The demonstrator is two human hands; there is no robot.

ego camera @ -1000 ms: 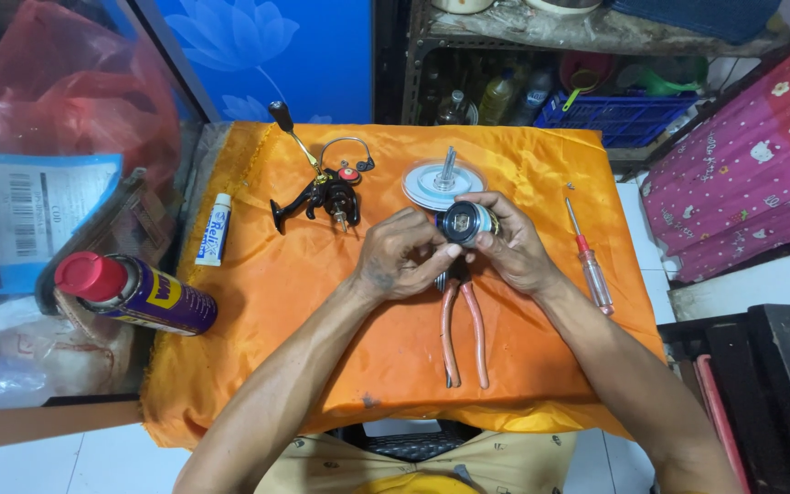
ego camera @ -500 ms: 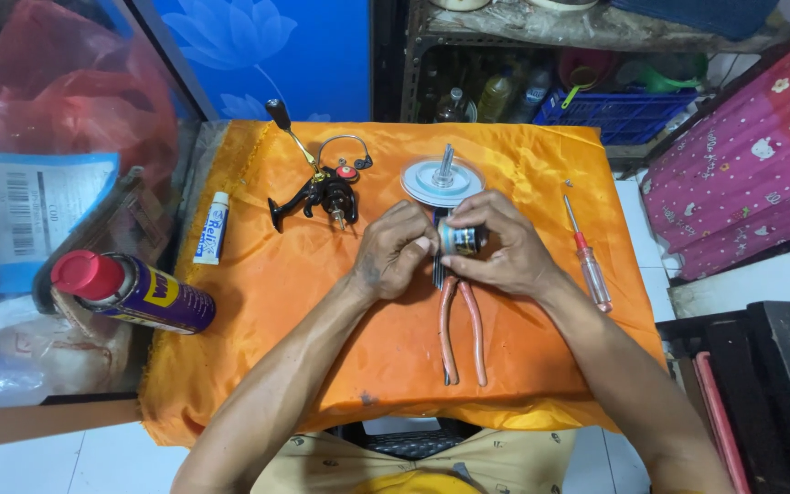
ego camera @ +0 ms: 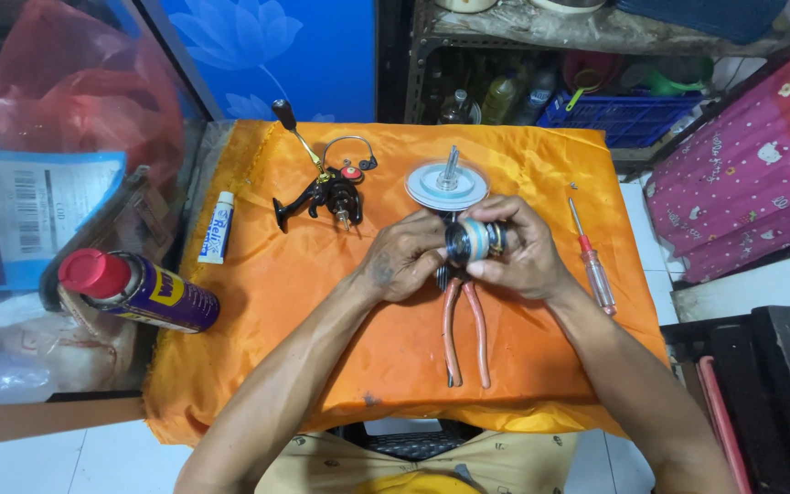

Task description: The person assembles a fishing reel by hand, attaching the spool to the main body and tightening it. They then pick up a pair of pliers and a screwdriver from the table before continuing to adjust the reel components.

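Both hands hold a small spool above the orange desk.

The left hand (ego camera: 406, 261) and right hand (ego camera: 525, 252) close their grip on the spool (ego camera: 472, 241) from either side, just over the head of the pliers (ego camera: 465, 322), which lie flat on the desk (ego camera: 258, 338). The reel (ego camera: 326, 187) lies apart to the left with its spool off, and the white disc (ego camera: 446, 186) with its upright shaft stands behind the hands, so I judge the reel to be stripped and not yet reassembled. A tube (ego camera: 217, 229), a spray can (ego camera: 137, 291) and a screwdriver (ego camera: 590, 258) lie untouched. Against the earlier frames, the spool's dark end now faces the camera more squarely and the hands sit slightly lower; nothing else has shifted.
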